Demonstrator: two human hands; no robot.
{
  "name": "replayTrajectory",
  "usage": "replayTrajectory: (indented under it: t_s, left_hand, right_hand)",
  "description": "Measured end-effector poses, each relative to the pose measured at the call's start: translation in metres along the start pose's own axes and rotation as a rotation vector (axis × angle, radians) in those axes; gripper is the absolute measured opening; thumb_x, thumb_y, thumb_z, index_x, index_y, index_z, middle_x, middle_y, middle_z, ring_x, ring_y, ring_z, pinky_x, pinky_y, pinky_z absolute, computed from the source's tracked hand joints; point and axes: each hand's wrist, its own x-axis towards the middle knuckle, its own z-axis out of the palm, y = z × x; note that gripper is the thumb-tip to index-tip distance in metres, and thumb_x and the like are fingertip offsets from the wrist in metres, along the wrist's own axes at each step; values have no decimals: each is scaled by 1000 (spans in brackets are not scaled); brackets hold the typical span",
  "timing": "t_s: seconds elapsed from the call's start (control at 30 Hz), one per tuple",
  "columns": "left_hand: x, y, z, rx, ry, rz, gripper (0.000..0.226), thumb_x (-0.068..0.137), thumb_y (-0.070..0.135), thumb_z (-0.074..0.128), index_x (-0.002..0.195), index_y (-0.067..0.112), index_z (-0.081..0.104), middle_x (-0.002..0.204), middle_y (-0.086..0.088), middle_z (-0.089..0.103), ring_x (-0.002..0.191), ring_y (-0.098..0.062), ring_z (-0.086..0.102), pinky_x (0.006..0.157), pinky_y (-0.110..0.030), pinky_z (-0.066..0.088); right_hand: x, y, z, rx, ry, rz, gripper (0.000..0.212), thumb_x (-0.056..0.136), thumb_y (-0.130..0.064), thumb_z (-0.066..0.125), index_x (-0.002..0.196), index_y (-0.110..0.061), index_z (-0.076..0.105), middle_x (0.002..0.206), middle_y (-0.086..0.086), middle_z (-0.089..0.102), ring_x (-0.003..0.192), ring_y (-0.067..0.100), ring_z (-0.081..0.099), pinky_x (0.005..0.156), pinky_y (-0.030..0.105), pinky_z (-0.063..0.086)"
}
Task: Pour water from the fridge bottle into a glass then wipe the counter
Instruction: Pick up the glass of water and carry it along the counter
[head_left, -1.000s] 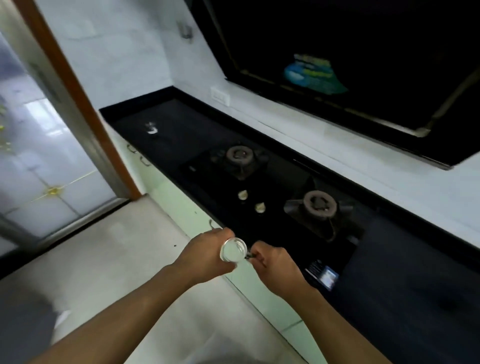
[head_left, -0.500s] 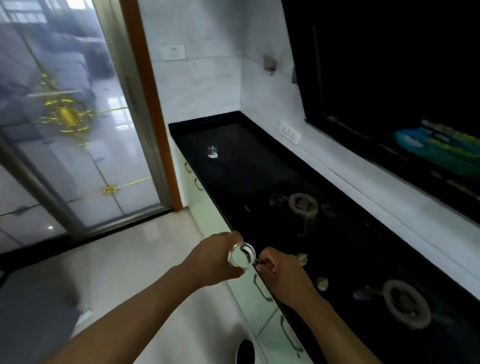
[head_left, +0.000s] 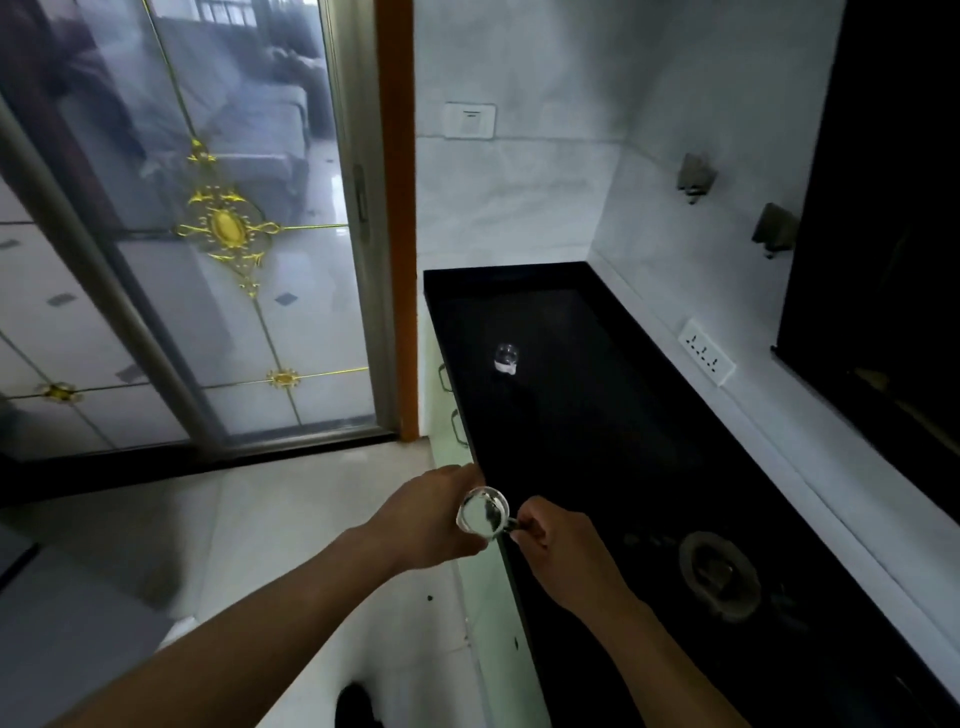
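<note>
Black stone tabletop (head_left: 597, 441) runs along the right of my view, from the corner by the orange door frame (head_left: 397, 218) down toward me. My left hand (head_left: 426, 519) is wrapped round a clear bottle (head_left: 484, 512) that I see end-on, its round mouth or base facing the camera; I cannot tell which end it is. Those fingers are closed about it, held just over the front edge of the tabletop. My right hand (head_left: 563, 545) sits just beside the bottle on its right, fingers curled in tight, pinching something small and dark against the bottle's rim; what that is I cannot make out.

Farther along the tabletop, well apart from both hands, a small clear glass (head_left: 506, 358) stands upright near the front edge, with a pale patch at its foot. A gas burner (head_left: 719, 574) is set into the tabletop just to the right of my right hand. On the white wall behind, a socket plate (head_left: 706, 352) sits low above the tabletop, and a switch plate (head_left: 469, 120) is higher up by the corner. To the left stands a glass sliding door (head_left: 208, 234) with gold ornament, and pale floor tiles (head_left: 270, 519) spread below my left forearm.
</note>
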Motion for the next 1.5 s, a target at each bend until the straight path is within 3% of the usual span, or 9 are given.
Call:
replayTrajectory:
  t_s: [0.1,0.23,0.47,0.57,0.73,0.97,1.17,1.4,1.5]
  left_hand:
    - [43,-30,-11,-14,-3,28,50,70,47,83,110,30,57,105,8,66,91,-12,62,78,-33,55]
    - [106,-70,-26,-23,-40,86,48,73,43,83,111,29,58,106,8,65,94,-10,62,81,-30,54]
    - [216,-115,-39,-21,-191,182,37,78,37,78,99,27,49,93,11,54,81,-9,56,61,-16,35]
    - [254,-128,-30,-56,-251,182,39,77,32,78,95,28,44,95,8,54,84,-13,57,65,-22,41]
    - [313,-140,-4,-40,-289,192,36,78,27,76,99,20,48,100,1,59,89,-20,62,78,-36,53]
    - [376,-159,39,98,-304,182,40,83,30,72,114,18,50,109,-2,61,92,-21,66,85,-37,53]
    - [406,-169,66,112,-324,129,52,84,30,71,128,15,48,120,-5,60,104,-22,64,91,-37,50]
    - [423,-177,84,147,-327,112,56,85,32,71,132,15,46,124,-6,59,107,-23,63,93,-37,48]
    - [426,-180,89,166,-333,100,56,84,34,71,131,16,47,125,-5,60,111,-22,62,97,-38,46]
  right_hand:
    - [49,5,5,24,-2,24,18,92,-35,61,80,-26,50,61,-6,54,51,4,48,47,21,38]
    - [112,10,16,62,53,96,19,93,-24,64,79,-24,51,61,-6,54,51,4,47,48,20,37]
    - [199,17,22,65,133,269,22,90,-13,64,75,-22,51,63,-5,55,54,4,50,51,19,39]
    - [229,29,23,57,149,364,11,91,-13,61,82,-13,55,71,3,63,62,13,59,59,37,49]
    - [275,61,24,54,131,486,13,90,-16,60,79,-14,53,72,6,63,67,25,62,61,44,50]
    - [333,117,33,15,35,525,10,93,-20,55,83,-21,54,71,-3,63,64,16,62,62,43,54]
    - [363,148,32,11,-54,544,11,95,-18,53,84,-19,54,74,1,64,67,23,64,61,42,53]
    - [378,170,35,-15,-89,523,21,96,-17,54,77,-26,48,69,-6,58,57,10,54,50,24,39]
    - [381,175,38,24,-98,560,29,96,-20,51,71,-32,43,67,-7,57,56,8,51,50,25,38]
